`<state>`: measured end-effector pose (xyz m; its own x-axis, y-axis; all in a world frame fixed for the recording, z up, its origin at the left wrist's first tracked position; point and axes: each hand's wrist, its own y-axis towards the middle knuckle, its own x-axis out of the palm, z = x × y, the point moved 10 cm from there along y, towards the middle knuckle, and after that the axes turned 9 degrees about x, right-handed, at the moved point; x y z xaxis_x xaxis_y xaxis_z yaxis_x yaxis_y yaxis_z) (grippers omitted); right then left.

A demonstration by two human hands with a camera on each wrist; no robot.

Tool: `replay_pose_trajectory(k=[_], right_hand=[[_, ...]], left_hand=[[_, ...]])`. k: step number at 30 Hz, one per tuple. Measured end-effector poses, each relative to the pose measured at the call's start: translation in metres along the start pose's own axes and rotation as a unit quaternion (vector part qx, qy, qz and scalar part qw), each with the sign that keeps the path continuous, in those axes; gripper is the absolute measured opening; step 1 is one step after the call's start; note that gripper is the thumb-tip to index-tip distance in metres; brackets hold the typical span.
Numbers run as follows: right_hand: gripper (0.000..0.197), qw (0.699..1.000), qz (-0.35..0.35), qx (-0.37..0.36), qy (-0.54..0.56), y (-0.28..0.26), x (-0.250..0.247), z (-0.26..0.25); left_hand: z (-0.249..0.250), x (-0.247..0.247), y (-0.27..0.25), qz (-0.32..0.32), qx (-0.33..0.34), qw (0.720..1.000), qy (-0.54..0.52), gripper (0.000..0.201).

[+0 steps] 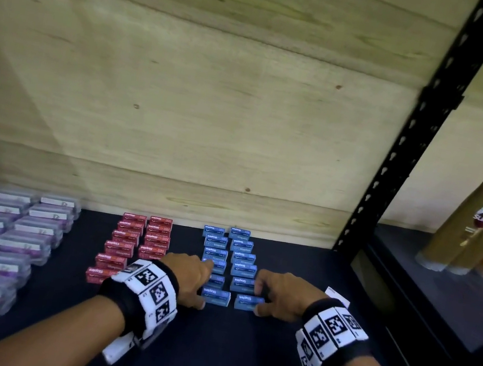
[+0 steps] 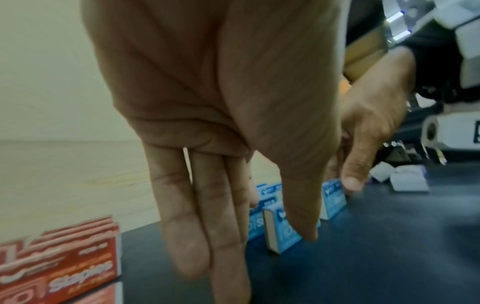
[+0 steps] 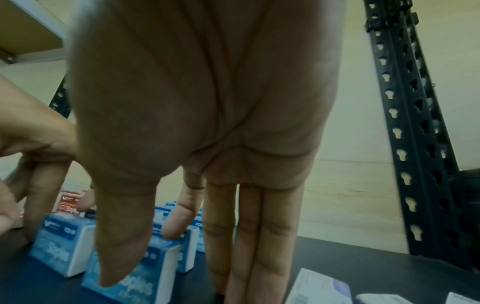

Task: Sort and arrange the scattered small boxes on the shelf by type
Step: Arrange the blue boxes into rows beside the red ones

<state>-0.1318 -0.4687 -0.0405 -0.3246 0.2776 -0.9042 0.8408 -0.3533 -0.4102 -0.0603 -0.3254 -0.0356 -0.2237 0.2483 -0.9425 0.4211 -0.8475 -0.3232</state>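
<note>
Blue staple boxes stand in two columns on the dark shelf, with red staple boxes in two columns to their left. My left hand lies against the left side of the blue columns, fingers straight and thumb at the nearest box. My right hand lies against the right side, thumb on the front of the nearest right box and index fingertip on a box behind. Neither hand lifts a box.
Clear plastic cases with purple contents are stacked at the left. Small white boxes lie just right of my right hand. A black slotted upright bounds the bay. Gold and orange bottles stand in the bay to the right.
</note>
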Motion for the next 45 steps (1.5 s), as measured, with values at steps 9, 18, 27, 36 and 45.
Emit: replay_pose_trajectory(k=[9,18,27,36,45], right_hand=[[0.023,0.997,0.034,-0.065,-0.014,-0.007,-0.036,-0.043],[0.034,0.982,0.033,-0.175,-0.059,-0.002,-0.005,-0.172],[0.057,0.969,0.072,-0.172,-0.165,0.000,0.021,-0.214],[0.043,0.977,0.023,-0.184,-0.109,0.004,0.029,-0.218],[0.029,0.972,-0.080,-0.214,-0.060,-0.007,0.036,-0.219]], left_hand=[[-0.081,-0.021,-0.066,0.064,-0.067,0.989,-0.113,0.023],[-0.114,-0.008,-0.113,0.081,-0.098,0.989,-0.077,0.019],[-0.122,0.012,-0.133,0.075,-0.102,0.988,-0.092,0.024],[-0.114,0.038,-0.130,0.056,-0.086,0.985,-0.140,0.034],[-0.106,0.037,-0.124,0.110,-0.058,0.986,-0.113,0.025]])
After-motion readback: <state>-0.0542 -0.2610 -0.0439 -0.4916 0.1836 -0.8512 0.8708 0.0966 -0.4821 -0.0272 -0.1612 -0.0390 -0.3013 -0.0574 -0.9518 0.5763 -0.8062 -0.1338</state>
